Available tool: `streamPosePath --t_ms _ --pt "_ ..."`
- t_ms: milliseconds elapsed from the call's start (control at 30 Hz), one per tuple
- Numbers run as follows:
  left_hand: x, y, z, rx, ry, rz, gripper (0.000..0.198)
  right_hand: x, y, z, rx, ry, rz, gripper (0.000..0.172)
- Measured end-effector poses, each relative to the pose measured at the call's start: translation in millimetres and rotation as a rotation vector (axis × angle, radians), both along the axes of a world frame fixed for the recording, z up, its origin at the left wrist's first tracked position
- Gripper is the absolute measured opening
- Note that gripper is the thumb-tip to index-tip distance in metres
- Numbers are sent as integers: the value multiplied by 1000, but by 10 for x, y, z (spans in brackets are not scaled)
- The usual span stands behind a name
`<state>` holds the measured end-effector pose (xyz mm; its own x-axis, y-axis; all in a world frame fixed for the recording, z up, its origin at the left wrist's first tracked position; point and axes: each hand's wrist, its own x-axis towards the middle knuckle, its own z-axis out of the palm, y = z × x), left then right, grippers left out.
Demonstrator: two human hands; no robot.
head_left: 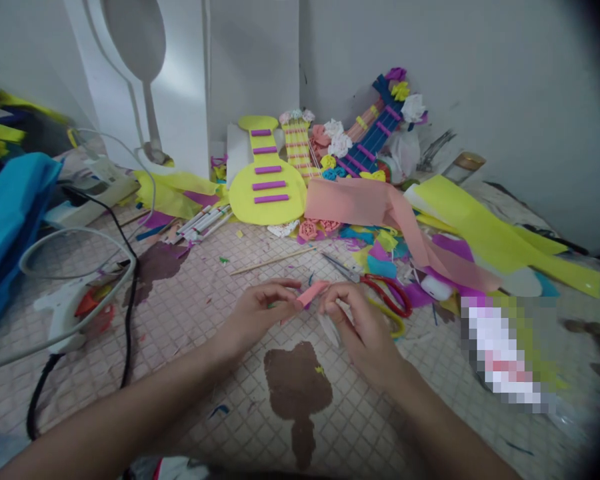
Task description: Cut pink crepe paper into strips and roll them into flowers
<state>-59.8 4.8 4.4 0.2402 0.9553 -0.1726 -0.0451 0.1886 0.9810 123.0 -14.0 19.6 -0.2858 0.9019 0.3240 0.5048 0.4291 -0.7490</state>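
Between my two hands, near the middle of the table, is a small pink paper strip [311,293]. My left hand [266,307] pinches its left end between thumb and fingers. The fingertips of my right hand [350,317] are closed at the strip's right end. A whitish, translucent item [330,329] shows below my right fingers; what it is, I cannot make out. Scissors with red handles [387,293] lie just right of and behind my right hand. Behind both hands, a thin wooden stick [273,261] lies on the table.
A yellow guitar shape [269,190] with purple strips stands at the back, beside a blue one [370,143] with paper flowers. Pink crepe paper [347,200] and yellow paper [485,227] spread rightward. At left lie a glue gun [67,313], cables and blue paper [17,213].
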Motion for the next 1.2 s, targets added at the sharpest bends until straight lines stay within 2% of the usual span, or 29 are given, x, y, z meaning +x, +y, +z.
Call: streamPosePath --t_ms 200,467,600,733,933,1200 --pt "17 -7 4 7 -14 -39 11 -84 -1 -21 -62 31 114 11" --pt "19 -9 28 -71 9 -46 9 -147 -26 -98 -179 215 -24 8" --pt "6 -14 26 -110 32 -65 11 -163 -38 -128 -273 356 -79 21" --pt "8 -11 21 -146 22 -61 10 -169 -34 -123 -287 326 -149 25" --pt "-3 -3 -2 -153 27 -100 12 -165 -26 -93 -402 340 -152 35" --pt "-11 10 -11 -177 23 -130 10 -154 -15 -23 -480 339 -119 39"
